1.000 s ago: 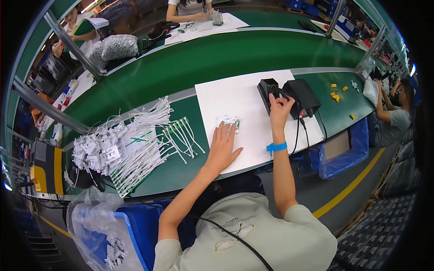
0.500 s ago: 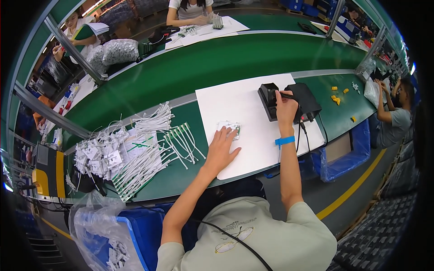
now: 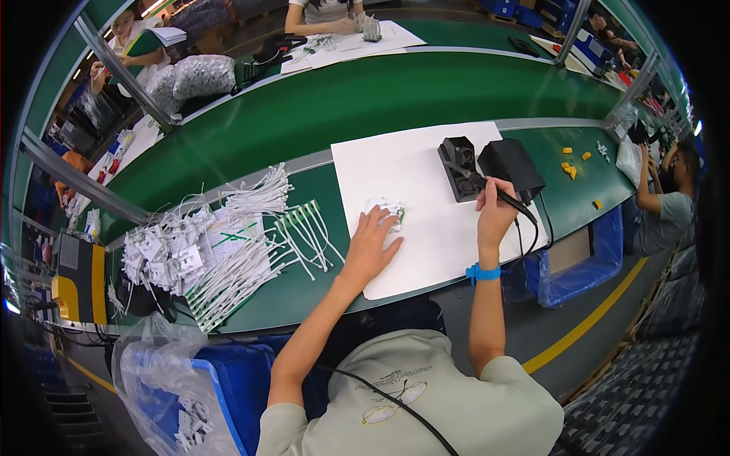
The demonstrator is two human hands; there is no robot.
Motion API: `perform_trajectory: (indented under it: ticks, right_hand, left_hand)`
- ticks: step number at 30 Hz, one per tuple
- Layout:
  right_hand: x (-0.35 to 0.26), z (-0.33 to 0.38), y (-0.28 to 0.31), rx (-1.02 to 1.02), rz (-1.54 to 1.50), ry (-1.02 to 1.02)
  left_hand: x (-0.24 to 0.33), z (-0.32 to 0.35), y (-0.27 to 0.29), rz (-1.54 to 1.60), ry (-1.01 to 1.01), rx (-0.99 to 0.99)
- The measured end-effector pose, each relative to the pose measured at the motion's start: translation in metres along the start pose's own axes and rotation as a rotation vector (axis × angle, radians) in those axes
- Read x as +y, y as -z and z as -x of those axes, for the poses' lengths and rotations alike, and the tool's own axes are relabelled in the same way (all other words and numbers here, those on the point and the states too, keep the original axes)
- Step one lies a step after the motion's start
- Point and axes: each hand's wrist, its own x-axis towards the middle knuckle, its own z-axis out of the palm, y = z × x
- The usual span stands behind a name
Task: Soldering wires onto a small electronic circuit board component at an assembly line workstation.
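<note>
My right hand (image 3: 496,213) grips a black soldering iron (image 3: 514,201), its cable running back past the wrist with the blue strap. The iron's front end is at the black iron stand (image 3: 458,169); the tip itself cannot be made out. My left hand (image 3: 370,245) lies with fingers stretched and thumb apart, its fingertips on a small white piece with a green circuit board (image 3: 398,216). That piece lies on a large white sheet (image 3: 411,266). Beside the stand sits a black box-shaped unit (image 3: 511,169) with cables.
Left on the green bench lie white wires on green board strips (image 3: 236,285) and a heap of white plastic parts (image 3: 163,254). Yellow pieces (image 3: 569,169) lie at the right. Blue bins (image 3: 228,387) flank me below the bench. Other people sit across and at the right.
My right hand has drawn back toward me and lower, with the soldering iron now tilted over the stand's near side. The left hand stays on the white piece.
</note>
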Motion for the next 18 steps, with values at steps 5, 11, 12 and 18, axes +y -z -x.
perform_trajectory:
  ticks: [5,11,12,18]
  right_hand:
    - [0.005,0.005,-0.022,-0.158,-0.156,-0.108]
    - [0.022,0.007,-0.037,-0.229,-0.159,-0.139]
    - [0.025,0.009,-0.037,-0.249,-0.120,-0.116]
    - [0.034,0.020,-0.036,-0.303,0.024,-0.097]
  left_hand:
    - [-0.005,-0.013,-0.005,0.028,0.083,0.143]
    - [-0.001,-0.028,-0.008,-0.051,0.178,0.257]
    - [-0.003,-0.030,-0.011,-0.113,0.160,0.309]
    - [-0.010,-0.034,-0.019,-0.192,0.181,0.310]
